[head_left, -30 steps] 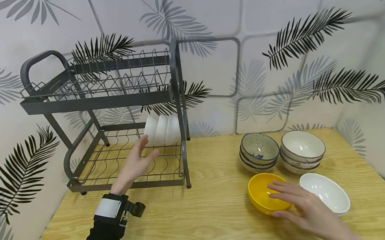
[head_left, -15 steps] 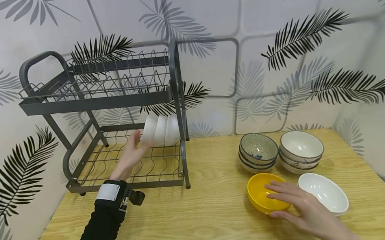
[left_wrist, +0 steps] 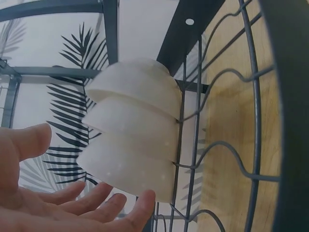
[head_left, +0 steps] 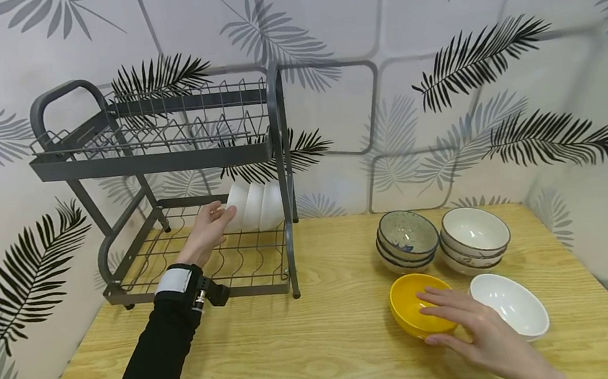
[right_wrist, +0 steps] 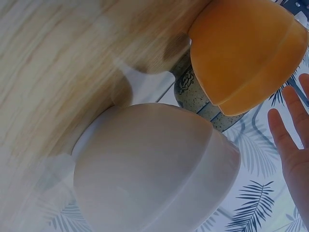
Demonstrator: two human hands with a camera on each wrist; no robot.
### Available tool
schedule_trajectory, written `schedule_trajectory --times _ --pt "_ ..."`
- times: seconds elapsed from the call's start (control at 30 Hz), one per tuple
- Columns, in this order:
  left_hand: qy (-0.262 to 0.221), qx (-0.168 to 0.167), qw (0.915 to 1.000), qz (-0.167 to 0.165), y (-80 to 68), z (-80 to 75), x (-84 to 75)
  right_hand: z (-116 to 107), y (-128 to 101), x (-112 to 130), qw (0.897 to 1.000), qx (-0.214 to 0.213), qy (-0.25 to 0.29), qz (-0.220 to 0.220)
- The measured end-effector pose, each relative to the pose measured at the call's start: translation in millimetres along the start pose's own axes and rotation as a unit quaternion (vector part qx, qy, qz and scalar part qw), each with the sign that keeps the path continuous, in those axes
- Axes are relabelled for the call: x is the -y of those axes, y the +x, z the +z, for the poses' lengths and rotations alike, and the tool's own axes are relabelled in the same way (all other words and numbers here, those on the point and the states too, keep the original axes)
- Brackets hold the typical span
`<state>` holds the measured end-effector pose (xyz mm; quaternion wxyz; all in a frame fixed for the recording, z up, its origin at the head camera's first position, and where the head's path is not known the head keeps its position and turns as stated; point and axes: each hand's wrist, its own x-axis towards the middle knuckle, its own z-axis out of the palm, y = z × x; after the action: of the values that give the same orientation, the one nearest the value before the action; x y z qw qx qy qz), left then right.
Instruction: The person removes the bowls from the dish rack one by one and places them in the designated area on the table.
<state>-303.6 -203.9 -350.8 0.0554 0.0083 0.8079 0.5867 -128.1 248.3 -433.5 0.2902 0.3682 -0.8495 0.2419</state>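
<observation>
Three white bowls [head_left: 254, 206] stand on edge in a row at the right end of the dish rack's lower shelf. My left hand [head_left: 208, 226] is at the leftmost of them, thumb apart from the other fingers. In the left wrist view, the fingertips [left_wrist: 145, 199] lie at that bowl [left_wrist: 128, 169], and contact is hard to confirm. Over the yellow bowl [head_left: 411, 302] hovers my right hand [head_left: 474, 326], fingers spread above its opening and thumb near the rim. The right wrist view shows a second rim on the yellow bowl [right_wrist: 246, 48], as if stacked.
The dark two-tier dish rack [head_left: 160, 162] stands at the left against the patterned wall. Speckled grey-green bowls [head_left: 407, 234] and brown-rimmed cream bowls [head_left: 476, 232] are stacked at the back right. White bowls [head_left: 511, 303] sit beside my right hand on the wooden table [head_left: 321, 344].
My left hand has shifted slightly up the rack, its thumb moving toward the leftmost white bowl. The right hand stays nearly still over the yellow bowl.
</observation>
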Motion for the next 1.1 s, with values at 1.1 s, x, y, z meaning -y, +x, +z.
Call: schedule_trajectory --times 1.1 --pt "-0.006 -0.135 0.9906 -0.022 29.0 10.5 7.0 4.4 -2.9 -4.1 1.000 -0.021 0.006 -0.021"
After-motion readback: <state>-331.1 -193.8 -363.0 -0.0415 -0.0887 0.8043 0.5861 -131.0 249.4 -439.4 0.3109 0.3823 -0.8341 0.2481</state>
